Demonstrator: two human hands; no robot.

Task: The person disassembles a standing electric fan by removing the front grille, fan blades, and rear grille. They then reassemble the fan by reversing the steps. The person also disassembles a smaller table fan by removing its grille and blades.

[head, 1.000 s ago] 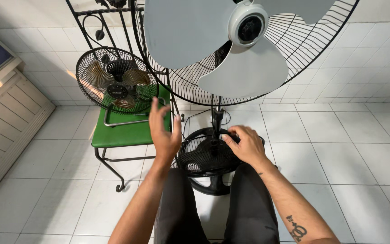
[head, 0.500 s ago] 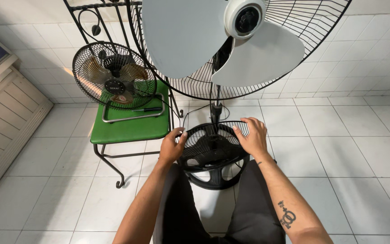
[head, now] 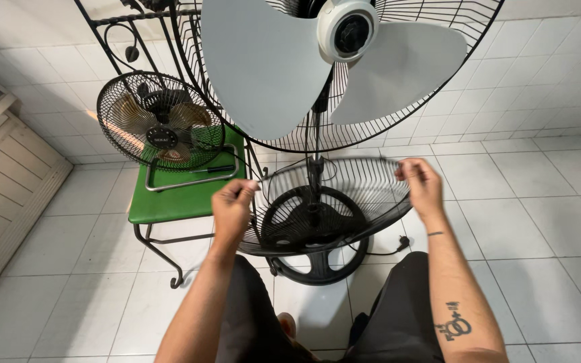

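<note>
The front grille (head: 331, 202) is held by its rim at two opposite points: the left hand (head: 232, 207) is pinched shut on the near-left edge, the right hand (head: 421, 185) is closed on the far-right edge, fingers curled over the wire. The grille is carried tilted, dished side up, just in front of the pole (head: 315, 144) of the big standing fan and above that fan's round black base (head: 321, 262). Above the grille, the white blades (head: 270, 64) and hub (head: 351, 30) are left bare against the rear cage (head: 438, 81). The grip is best kept even on both sides, it is judged, so the ring is not twisted, and the pole and the cord (head: 388, 250) by the base are best cleared. To the left of the pole, a small fan (head: 159, 131) is seen on a green stool (head: 176, 195).
</note>
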